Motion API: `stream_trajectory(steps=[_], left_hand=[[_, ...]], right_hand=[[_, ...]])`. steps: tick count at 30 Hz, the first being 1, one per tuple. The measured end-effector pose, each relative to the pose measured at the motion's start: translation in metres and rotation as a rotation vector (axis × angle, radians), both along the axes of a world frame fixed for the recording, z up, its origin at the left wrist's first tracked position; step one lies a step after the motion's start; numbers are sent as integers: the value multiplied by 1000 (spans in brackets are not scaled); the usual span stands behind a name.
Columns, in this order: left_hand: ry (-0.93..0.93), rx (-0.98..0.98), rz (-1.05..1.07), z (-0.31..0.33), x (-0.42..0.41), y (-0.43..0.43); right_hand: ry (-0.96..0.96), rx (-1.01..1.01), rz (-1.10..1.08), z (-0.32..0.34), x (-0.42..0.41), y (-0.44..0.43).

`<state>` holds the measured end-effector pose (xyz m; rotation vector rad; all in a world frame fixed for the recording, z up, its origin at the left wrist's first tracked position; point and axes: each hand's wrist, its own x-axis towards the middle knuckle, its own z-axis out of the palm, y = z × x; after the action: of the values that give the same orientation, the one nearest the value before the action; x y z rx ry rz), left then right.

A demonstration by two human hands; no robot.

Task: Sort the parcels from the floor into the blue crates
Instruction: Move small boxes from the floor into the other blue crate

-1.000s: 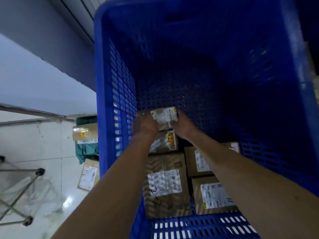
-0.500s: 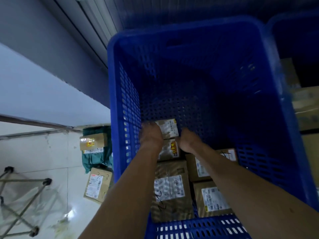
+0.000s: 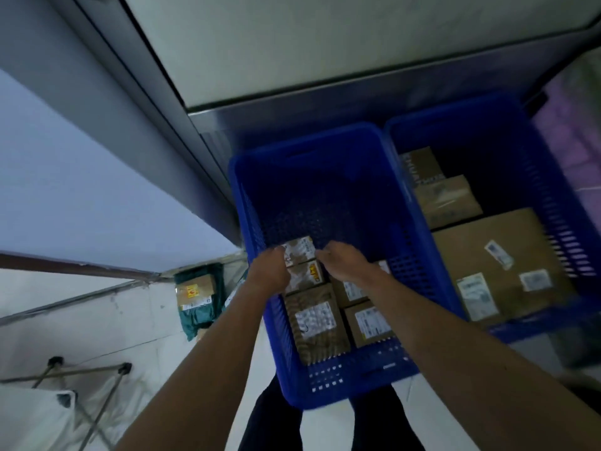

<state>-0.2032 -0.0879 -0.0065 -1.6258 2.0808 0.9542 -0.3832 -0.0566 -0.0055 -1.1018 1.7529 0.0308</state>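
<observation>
Stand (image 3: pixel 81 372), near left: metal legs on the tiled floor (image 3: pixel 136 320). Left crate (image 3: pixel 341 379), near centre: blue, perforated walls, about half its bottom covered. Contents, near to far: long parcel (image 3: pixel 317 323) with a white label, against the left wall; a box (image 3: pixel 370 323) just to its right; a yellow-tag parcel (image 3: pixel 307 276) touching the long parcel's far end. Item in hand: a small parcel (image 3: pixel 299 252), label up, at the far end of that left row, touching or just above the yellow-tag parcel; whether it already bears on the crate bottom cannot be told. Left hand (image 3: pixel 268 271): fingers curled round the parcel's left edge, by the crate wall. Right hand (image 3: pixel 344 263): fingers clasping its right edge. Step judged: seating this parcel in the row. Recommended handling: keep it level and label up, butt it against the yellow-tag parcel and the left wall, let go of both sides together once it sits flat, and draw the left fingers up clear of the wall. Beyond it the crate bottom is bare. Right crate (image 3: pixel 553 203), far right: holds a large box (image 3: pixel 500 265) and smaller ones behind. Left of the crates, on the floor: a taped parcel (image 3: pixel 195 289) on a green bag (image 3: pixel 198 317), unsorted.
</observation>
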Motion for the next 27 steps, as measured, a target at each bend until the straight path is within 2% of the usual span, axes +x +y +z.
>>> stream_trajectory(steps=[6, 16, 22, 27], left_hand=[[12, -37, 13, 73, 38, 28], [-97, 0, 36, 109, 71, 95], [-175, -23, 205, 115, 96, 155], [-119, 22, 362, 120, 123, 207]], right_hand=[[-28, 17, -135, 63, 19, 52], [-81, 81, -78, 92, 45, 121], [-173, 40, -215, 89, 59, 145], [-171, 1, -99, 81, 79, 173]])
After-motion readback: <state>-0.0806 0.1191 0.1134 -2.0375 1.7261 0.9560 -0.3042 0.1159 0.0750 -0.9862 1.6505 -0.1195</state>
